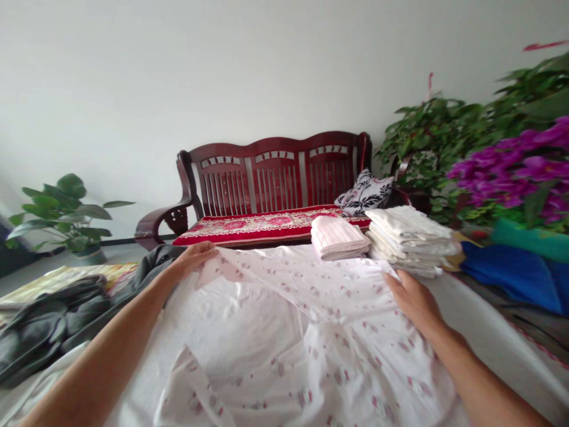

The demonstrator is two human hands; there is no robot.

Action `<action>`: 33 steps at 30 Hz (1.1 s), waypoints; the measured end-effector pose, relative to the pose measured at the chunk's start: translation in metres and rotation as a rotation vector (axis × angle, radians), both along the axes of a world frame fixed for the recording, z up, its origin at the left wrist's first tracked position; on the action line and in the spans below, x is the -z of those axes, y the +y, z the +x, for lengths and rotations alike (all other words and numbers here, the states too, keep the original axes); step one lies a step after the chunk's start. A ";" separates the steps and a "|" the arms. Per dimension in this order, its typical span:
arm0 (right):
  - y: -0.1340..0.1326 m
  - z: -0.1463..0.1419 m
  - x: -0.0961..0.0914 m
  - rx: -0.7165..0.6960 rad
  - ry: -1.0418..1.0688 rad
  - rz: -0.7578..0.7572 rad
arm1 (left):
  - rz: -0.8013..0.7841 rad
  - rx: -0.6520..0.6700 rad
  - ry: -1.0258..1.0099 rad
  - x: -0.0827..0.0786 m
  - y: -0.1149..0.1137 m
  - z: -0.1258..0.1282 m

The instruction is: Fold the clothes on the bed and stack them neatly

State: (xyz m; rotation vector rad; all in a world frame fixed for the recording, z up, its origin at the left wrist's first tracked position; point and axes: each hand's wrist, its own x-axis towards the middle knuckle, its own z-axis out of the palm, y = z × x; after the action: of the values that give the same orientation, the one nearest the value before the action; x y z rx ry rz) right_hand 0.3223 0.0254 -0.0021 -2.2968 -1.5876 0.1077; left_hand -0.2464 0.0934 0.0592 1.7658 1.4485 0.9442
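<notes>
A white cloth with small pink prints (293, 332) lies spread over the surface in front of me. My left hand (195, 256) grips its far left corner, fingers curled over the edge. My right hand (413, 299) rests flat on the cloth's right side, fingers stretched toward a stack of folded white cloths (411, 237). A folded pink-striped cloth (338, 237) sits beside that stack at the far edge.
A dark grey garment (53, 326) is heaped at the left. Behind stands a red wooden bench (267, 190) with a patterned cushion (364, 196). Potted plants and purple flowers (524, 166) crowd the right, above blue fabric (511, 273). Another plant (66, 213) stands far left.
</notes>
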 end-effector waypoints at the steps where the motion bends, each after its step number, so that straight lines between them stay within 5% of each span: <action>1: 0.001 0.001 0.000 0.000 0.001 -0.003 | -0.066 0.021 0.007 -0.005 0.001 -0.004; 5: 0.002 0.000 -0.001 -0.004 -0.009 -0.035 | -0.168 0.038 0.339 0.004 0.015 -0.022; 10: 0.001 -0.007 -0.004 0.015 -0.044 -0.077 | 0.014 -0.124 0.726 0.042 0.025 -0.031; 15: 0.000 -0.011 -0.007 0.052 -0.063 -0.057 | 0.134 -0.444 0.818 0.053 0.016 -0.016; 18: 0.000 -0.011 -0.007 0.053 -0.055 -0.078 | 0.270 -0.495 0.821 0.055 0.011 -0.001; 22: -0.005 -0.012 -0.007 0.054 -0.040 -0.039 | 0.407 -0.227 0.737 0.057 -0.007 0.025; 25: -0.013 -0.019 -0.013 -0.037 -0.177 0.177 | 0.386 0.063 0.633 0.057 -0.030 0.045; 29: -0.025 -0.053 -0.024 -0.337 -0.164 0.369 | 0.397 0.306 0.671 0.057 -0.058 0.058; 33: -0.041 -0.108 -0.026 -0.721 0.155 0.226 | 0.406 0.338 0.760 0.060 -0.067 0.058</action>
State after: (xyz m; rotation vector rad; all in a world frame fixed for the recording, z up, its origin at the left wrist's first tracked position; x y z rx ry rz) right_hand 0.2141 -0.0155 0.0240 -1.4265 -2.1316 0.2562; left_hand -0.1884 0.0269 -0.0005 2.7666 1.3509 0.4052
